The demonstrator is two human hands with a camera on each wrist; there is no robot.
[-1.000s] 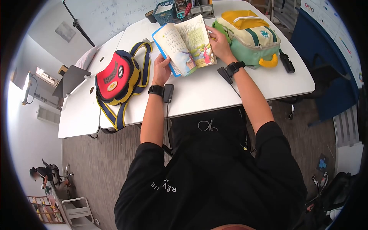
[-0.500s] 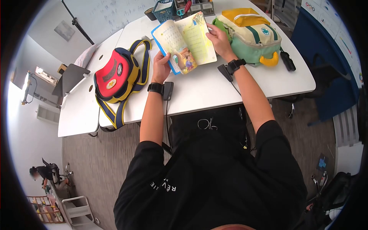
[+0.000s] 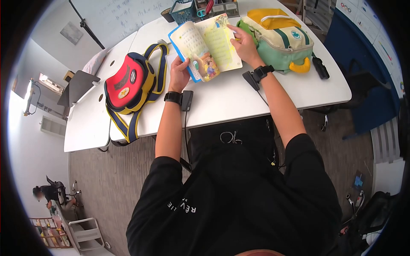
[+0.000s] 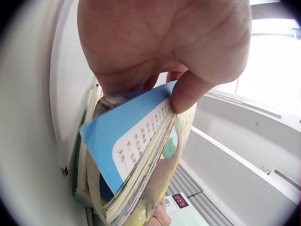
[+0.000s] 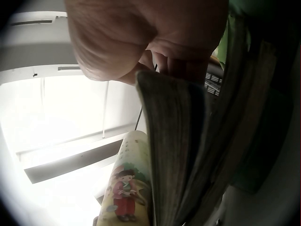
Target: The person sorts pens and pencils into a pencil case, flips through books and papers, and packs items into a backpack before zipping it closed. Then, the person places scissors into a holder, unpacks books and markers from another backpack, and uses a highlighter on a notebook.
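An illustrated book [image 3: 218,48] with a blue cover is held spread above the white table. My left hand [image 3: 179,74] grips its left side, thumb over the pages and fingers behind. In the left wrist view, that thumb presses beside a blue cover flap [image 4: 110,129] and a thick stack of page edges [image 4: 141,183]. At the right edge of the book, my right hand [image 3: 247,49] holds the pages between thumb and fingers. The right wrist view shows the dark page block [image 5: 171,122] under that hand, and a curved page with a drawn figure in red.
A red and navy backpack [image 3: 130,87] lies left on the table [image 3: 230,102]. To the right rests a green, cream and yellow backpack [image 3: 282,42], close to my right hand. Behind the book stand a blue basket [image 3: 183,16] and a desk organizer [image 3: 226,9]. A black object [image 3: 320,68] lies far right.
The book has turned to a different spread, with new pictures on both pages. Both hands stay at its sides, and the right fingers have shifted slightly along the page edge.
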